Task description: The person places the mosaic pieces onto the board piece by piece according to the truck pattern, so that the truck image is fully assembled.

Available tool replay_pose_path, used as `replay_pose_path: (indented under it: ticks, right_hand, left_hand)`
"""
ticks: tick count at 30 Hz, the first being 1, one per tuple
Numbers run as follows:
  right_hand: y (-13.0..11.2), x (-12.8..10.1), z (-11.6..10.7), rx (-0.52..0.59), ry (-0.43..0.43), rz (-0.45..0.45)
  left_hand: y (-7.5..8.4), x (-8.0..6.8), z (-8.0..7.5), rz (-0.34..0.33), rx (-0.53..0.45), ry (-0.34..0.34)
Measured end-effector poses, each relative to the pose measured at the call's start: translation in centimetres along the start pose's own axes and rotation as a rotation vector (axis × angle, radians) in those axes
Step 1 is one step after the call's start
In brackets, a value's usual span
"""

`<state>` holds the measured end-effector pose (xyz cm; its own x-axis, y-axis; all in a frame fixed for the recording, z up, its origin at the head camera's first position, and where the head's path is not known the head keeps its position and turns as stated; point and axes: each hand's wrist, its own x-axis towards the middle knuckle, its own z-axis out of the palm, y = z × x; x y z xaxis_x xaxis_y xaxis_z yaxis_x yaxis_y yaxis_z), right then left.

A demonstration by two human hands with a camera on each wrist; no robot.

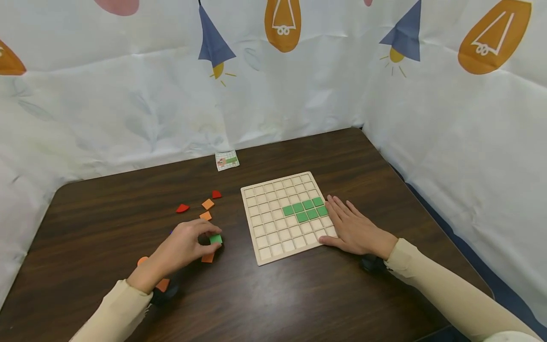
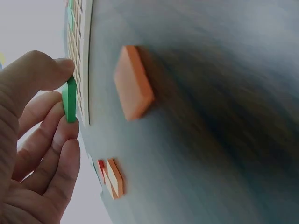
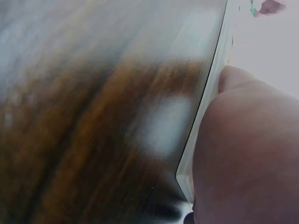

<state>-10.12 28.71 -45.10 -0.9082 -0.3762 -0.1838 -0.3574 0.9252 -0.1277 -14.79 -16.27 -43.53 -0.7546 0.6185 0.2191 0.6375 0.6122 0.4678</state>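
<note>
Fingertips of our left hand (image 1: 181, 247) pinch a small green square tile (image 1: 215, 239), thumb on one edge and the fingers curled against the other; the left wrist view shows the tile (image 2: 70, 100) held on edge between the thumb and two fingertips. Just below those fingers an orange tile (image 1: 208, 258) lies on the dark wooden table (image 1: 299, 304). Just beyond them lie two more orange tiles (image 1: 205, 215) and two red rounded pieces (image 1: 182, 208), and near the wrist more orange pieces peek out.

To the right of the pinching fingers sits a pale wooden grid board (image 1: 273, 237), with a block of green tiles (image 1: 305, 210) set into its squares. Our right hand (image 1: 352, 230) rests flat on the board's right edge, fingers straight and slightly spread, fingertips just beside the green block, thumb against the board's near corner.

Farther off, a small pattern card (image 1: 227, 160) lies by the white printed backdrop (image 1: 128, 104).
</note>
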Motion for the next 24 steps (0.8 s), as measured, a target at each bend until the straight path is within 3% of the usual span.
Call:
replay_pose_path:
  ticks: [12,24]
  right_hand:
    - [-0.1,-0.1,-0.1,-0.002,0.001,0.007]
    - [0.0,0.1,-0.1,-0.015,-0.014,0.010]
  left_hand:
    - [1.5,4.3,1.8,-0.047,-0.099,-0.035]
    - [3.8,8.8,3.8,-0.026,-0.114,-0.092]
